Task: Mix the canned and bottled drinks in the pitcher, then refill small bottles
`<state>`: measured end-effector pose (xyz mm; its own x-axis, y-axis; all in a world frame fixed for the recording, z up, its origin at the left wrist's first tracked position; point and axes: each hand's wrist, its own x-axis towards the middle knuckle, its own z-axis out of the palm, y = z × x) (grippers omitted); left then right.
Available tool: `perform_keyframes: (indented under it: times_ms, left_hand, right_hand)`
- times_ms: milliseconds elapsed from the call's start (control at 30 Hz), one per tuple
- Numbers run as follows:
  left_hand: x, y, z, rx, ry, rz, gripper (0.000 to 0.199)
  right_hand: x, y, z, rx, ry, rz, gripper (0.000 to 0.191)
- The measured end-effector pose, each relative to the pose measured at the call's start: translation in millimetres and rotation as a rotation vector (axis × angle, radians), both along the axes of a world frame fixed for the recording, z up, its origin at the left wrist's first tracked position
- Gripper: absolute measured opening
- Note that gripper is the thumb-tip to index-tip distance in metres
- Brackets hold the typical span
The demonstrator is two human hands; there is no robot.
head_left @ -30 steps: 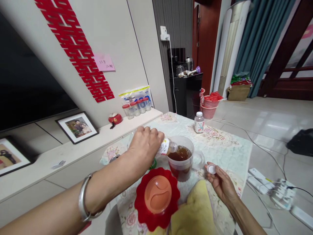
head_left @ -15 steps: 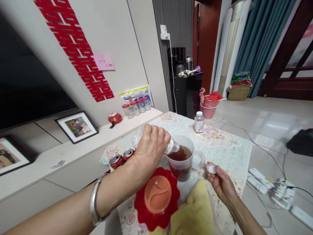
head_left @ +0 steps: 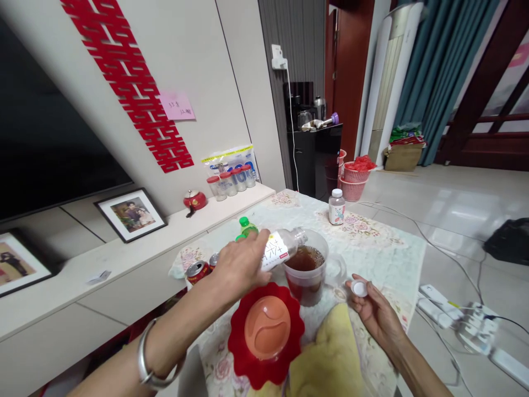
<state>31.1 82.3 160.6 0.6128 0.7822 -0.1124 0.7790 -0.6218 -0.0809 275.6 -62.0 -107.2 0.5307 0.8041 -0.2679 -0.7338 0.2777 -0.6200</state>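
My left hand (head_left: 244,259) is closed around a clear plastic bottle (head_left: 278,249) with a white label. The bottle leans to the right, its open mouth close above the left rim of a clear plastic pitcher (head_left: 306,288). Dark brown liquid (head_left: 305,259) with bubbles at its edge stands in the pitcher. To the right of the pitcher's handle, my right hand (head_left: 374,309) pinches a white bottle cap (head_left: 359,288), hollow side showing. A red scalloped tray (head_left: 294,331) with an orange divided middle lies in front of the pitcher.
Red drink cans (head_left: 197,271) and green-capped bottles (head_left: 247,225) stand left of my left hand. A yellow cloth (head_left: 330,358) lies at the front. A capped clear jar (head_left: 336,207) stands at the back. Power strips (head_left: 440,306) and cables lie on the floor at right.
My left hand has lowered and tipped the bottle back up toward level; its mouth has risen out of the pitcher's opening. The green-capped bottles have come into view. My right hand has barely moved.
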Motion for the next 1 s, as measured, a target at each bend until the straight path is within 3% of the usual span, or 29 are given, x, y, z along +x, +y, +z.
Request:
perform_keyframes:
  times_ms: [167,267,367,533,667,833,1000]
  left_hand:
    - [-19.2,6.2,-29.3,-0.238,-0.366,0.114,0.066]
    - [-30.0,2.2,-48.1,-0.313,-0.565,0.190,0.071]
    - [-41.3,-13.2,-59.9,-0.384,-0.763,0.203,0.073]
    - [-50.7,-50.3,-71.8,-0.704,-0.843,0.128,0.067]
    - [-51.7,-68.5,-83.9,-0.744,-0.810,0.104,0.074]
    - [-58.8,-74.4,-90.7,-0.698,-0.829,0.033,0.077]
    - [-62.2,-80.4,-94.9,-0.633,-0.829,0.025,0.078]
  right_hand:
    - [-1.5,-7.8,10.5,-0.056,0.029,0.075,0.052]
    - [4.5,-11.9,34.5,-0.063,-0.043,0.047,0.054]
    - [9.2,-15.7,76.3,-0.034,-0.297,0.053,0.051]
    - [-8.9,-12.6,165.2,0.057,-1.077,0.204,0.037]
    - [-36.0,2.5,214.9,0.336,-1.632,0.271,0.038]
    - [-51.3,14.9,228.3,0.566,-1.838,0.421,0.035]
    - [-57.3,16.1,224.5,0.499,-1.881,0.479,0.034]
